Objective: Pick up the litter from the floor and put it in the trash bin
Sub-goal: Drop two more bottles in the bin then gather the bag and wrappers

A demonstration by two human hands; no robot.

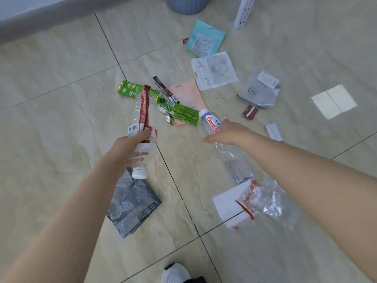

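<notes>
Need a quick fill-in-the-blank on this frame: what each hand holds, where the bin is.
1. The left hand holds a clear bottle and a ____ stick sachet.
2. The right hand grips a bottle with a ____ cap.
3. The blue-grey bin stands at the ____ edge of the view.

Missing: red; white; top

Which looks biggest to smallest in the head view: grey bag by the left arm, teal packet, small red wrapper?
1. Grey bag, though it lies nearest the camera, which inflates it.
2. Teal packet, farther away near the bin.
3. Small red wrapper, clearly smallest.
</notes>
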